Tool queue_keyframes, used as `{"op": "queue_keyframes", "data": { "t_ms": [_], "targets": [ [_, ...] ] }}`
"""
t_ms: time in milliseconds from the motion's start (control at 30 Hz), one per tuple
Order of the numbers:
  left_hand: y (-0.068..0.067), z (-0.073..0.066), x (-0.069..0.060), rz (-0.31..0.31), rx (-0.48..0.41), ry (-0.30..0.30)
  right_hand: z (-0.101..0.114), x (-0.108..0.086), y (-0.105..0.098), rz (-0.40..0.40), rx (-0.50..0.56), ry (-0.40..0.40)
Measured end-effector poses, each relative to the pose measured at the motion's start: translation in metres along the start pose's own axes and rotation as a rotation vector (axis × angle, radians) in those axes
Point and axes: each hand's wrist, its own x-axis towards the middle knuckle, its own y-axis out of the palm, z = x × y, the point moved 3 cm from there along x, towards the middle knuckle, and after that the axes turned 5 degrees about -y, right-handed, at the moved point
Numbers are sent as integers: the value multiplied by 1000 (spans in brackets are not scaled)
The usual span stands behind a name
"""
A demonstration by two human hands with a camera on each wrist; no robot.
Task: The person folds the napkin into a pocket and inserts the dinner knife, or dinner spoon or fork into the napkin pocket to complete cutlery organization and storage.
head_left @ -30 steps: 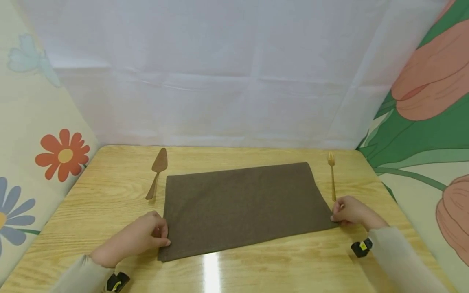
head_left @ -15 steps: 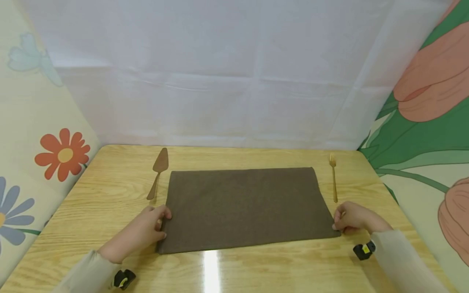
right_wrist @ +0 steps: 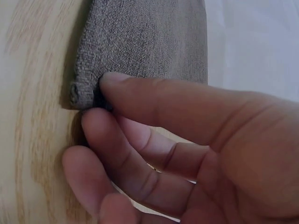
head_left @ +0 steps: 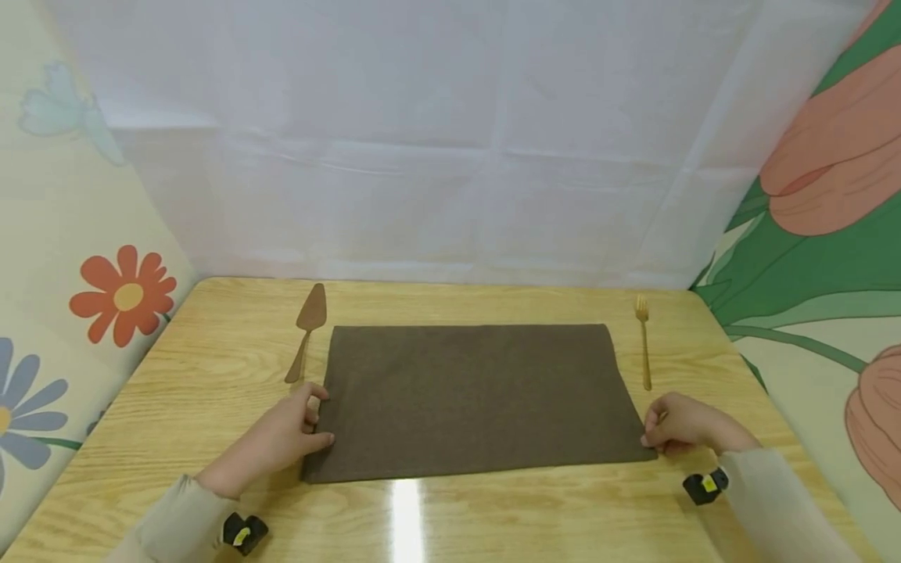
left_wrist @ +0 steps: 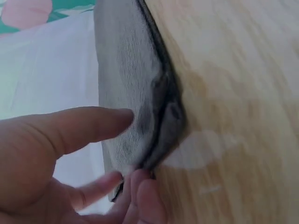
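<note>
A dark brown folded cloth napkin (head_left: pixel 472 399) lies flat on the wooden table. At its left edge is my left hand (head_left: pixel 281 434), thumb stretched over the fabric and fingertips touching the side. In the left wrist view that thumb (left_wrist: pixel 93 123) stands apart from the fingers, with the layered edge of the napkin (left_wrist: pixel 124 70) between. My right hand (head_left: pixel 686 426) pinches the near right corner. The right wrist view has the right thumb (right_wrist: pixel 159 105) on top of the napkin (right_wrist: pixel 145 42), with fingertips close below the corner.
A cake server (head_left: pixel 308 328) lies left of the napkin, just beyond my left hand. Right of it lies a gold fork (head_left: pixel 644 344), tines pointing away. A white sheet (head_left: pixel 450 156) hangs behind the table (head_left: pixel 493 516), and flower-patterned walls flank both sides.
The napkin has straightened, its left side shifting away from me and its right side slightly nearer. My left hand slid farther along the left edge, its thumb and fingers spreading.
</note>
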Motion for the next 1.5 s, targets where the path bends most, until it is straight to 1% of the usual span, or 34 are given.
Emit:
{"op": "queue_keyframes", "data": {
  "t_ms": [133, 167, 233, 300, 367, 467, 533, 600, 667, 833, 900, 1067, 1200, 1267, 1333, 1433, 1500],
  "targets": [
    [-1, 5, 0, 37, -84, -63, -2, 0, 0, -13, -7, 21],
    [-1, 6, -1, 45, -84, -78, -2, 0, 0, -14, -8, 19],
    [-1, 8, -2, 62, -68, -88, -3, 1, 0, -17, -5, 13],
    [0, 9, -3, 87, -47, -79, -3, 1, 0, -17, 2, 3],
    [0, 10, -5, 109, -29, -44, -4, 1, 0, -17, 11, -2],
    [-1, 10, -7, 115, -18, 0, -5, 2, 0, -11, 17, -1],
    [-2, 10, -8, 111, -29, 1, -5, 2, -1, 1, 26, -2],
    [-3, 11, -9, 107, -56, -16, -4, 2, -1, 8, 26, -1],
    [-2, 14, -8, 115, -111, -26, -4, 2, -1, 9, 31, 3],
    [-1, 21, -8, 134, -216, 0, -3, 3, 1, -17, 30, 20],
    [-1, 23, -8, 158, -243, 9, -3, 3, 2, -25, 27, 27],
    [-1, 25, -10, 216, -296, -6, -4, 4, 3, -29, 28, 24],
    [-2, 26, -12, 238, -315, -21, -5, 5, 4, -28, 48, 22],
    [-2, 27, -13, 240, -312, -25, -6, 6, 5, -28, 58, 24],
    [-1, 27, -14, 230, -299, -27, -7, 6, 5, -29, 67, 23],
    [0, 27, -14, 186, -250, -22, -8, 6, 5, -32, 72, 14],
    [0, 26, -14, 140, -187, -38, -8, 5, 5, -37, 73, 8]
  ]
}}
